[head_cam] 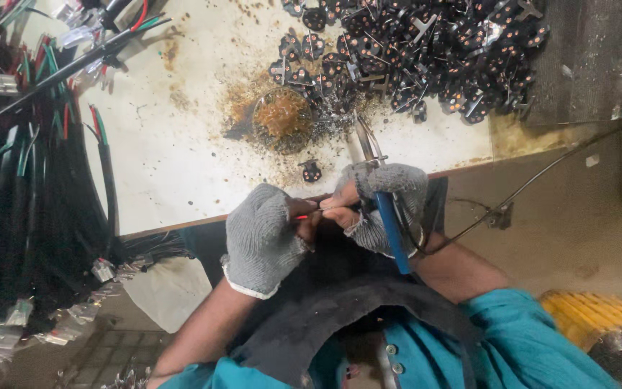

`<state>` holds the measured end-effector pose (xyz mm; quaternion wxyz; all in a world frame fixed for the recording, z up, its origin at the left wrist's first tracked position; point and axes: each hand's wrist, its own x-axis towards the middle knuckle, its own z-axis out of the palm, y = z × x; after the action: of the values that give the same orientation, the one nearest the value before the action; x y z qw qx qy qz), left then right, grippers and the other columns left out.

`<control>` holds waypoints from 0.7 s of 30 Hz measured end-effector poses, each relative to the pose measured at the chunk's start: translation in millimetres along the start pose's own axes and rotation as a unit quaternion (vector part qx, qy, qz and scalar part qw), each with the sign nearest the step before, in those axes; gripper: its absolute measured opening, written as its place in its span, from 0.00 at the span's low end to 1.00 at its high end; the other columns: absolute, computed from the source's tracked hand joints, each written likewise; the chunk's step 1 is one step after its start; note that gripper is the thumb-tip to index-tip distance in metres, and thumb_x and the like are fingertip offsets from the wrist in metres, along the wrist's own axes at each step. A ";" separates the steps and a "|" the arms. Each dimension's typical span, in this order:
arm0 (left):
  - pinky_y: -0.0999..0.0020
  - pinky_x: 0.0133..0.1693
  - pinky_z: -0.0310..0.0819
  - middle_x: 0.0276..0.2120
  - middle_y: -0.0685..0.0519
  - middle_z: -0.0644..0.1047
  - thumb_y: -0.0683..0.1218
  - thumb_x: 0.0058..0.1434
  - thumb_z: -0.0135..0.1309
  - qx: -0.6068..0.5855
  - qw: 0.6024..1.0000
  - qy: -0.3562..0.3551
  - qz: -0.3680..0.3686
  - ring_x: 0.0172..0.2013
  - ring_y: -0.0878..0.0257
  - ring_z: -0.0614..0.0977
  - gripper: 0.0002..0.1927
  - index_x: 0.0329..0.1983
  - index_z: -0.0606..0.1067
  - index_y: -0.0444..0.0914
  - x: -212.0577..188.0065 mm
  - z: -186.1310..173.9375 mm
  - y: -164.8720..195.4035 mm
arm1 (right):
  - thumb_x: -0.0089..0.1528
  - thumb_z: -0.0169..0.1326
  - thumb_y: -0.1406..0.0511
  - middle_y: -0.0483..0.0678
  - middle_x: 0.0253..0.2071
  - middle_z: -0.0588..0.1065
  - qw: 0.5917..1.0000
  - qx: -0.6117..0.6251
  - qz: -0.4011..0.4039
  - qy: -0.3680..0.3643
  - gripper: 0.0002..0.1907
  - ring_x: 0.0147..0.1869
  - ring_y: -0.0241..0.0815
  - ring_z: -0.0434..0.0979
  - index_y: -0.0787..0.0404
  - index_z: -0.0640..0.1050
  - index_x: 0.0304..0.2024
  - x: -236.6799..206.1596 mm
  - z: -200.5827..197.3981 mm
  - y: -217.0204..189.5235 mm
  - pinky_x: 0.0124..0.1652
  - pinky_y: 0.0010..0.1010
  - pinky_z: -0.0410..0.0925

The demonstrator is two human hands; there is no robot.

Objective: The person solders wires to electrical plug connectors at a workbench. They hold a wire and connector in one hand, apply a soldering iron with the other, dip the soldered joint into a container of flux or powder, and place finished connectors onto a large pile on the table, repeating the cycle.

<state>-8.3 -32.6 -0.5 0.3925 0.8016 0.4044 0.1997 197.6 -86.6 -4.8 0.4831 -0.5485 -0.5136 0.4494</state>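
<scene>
My left hand (262, 241), in a grey knit glove with bare fingertips, pinches the end of a thin red wire (302, 216) at the table's near edge. My right hand (381, 202), also gloved, grips a blue-handled soldering iron (391, 230). Its metal tip (366, 140) points away over the table. The fingertips of both hands meet around the wire. One small black plug insert (312, 171) lies on the table just beyond my hands.
A heap of black plug inserts with copper pins (426, 50) covers the far right of the stained white table (181, 158). A round tin of brown flux (282, 115) sits mid-table. Bundles of black cables with red and green leads (30, 180) fill the left. The iron's cord (541, 176) trails right.
</scene>
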 end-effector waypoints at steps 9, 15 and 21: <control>0.57 0.32 0.68 0.26 0.51 0.76 0.40 0.47 0.62 -0.006 0.999 0.040 0.022 0.30 0.51 0.76 0.08 0.29 0.75 0.43 2.4 -13.5 -2.0 | 0.62 0.64 0.71 0.45 0.30 0.74 0.998 -0.035 -0.043 0.014 0.08 0.34 0.38 0.77 0.60 0.77 0.40 -11.0 3.9 6.0 0.37 0.29 0.71; 0.62 0.36 0.68 0.31 0.52 0.74 0.35 0.59 0.59 -0.019 0.982 0.188 -0.003 0.33 0.54 0.74 0.08 0.33 0.71 0.38 37.3 -29.0 -17.5 | 0.59 0.69 0.70 0.45 0.34 0.78 0.964 -0.226 -0.081 0.114 0.12 0.37 0.43 0.80 0.58 0.79 0.41 4.5 2.6 6.3 0.38 0.31 0.72; 0.60 0.38 0.69 0.32 0.49 0.72 0.37 0.57 0.61 0.004 0.983 0.179 -0.036 0.35 0.52 0.74 0.09 0.32 0.71 0.38 55.9 -24.1 -20.5 | 0.57 0.73 0.67 0.47 0.39 0.80 0.943 -0.280 -0.164 0.071 0.17 0.41 0.47 0.82 0.59 0.77 0.40 12.8 5.4 16.3 0.39 0.37 0.72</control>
<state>-0.6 31.1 -1.8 0.3174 0.7394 0.4975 0.3241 195.2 -73.6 -21.6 0.4120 -0.6001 -0.6661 0.1623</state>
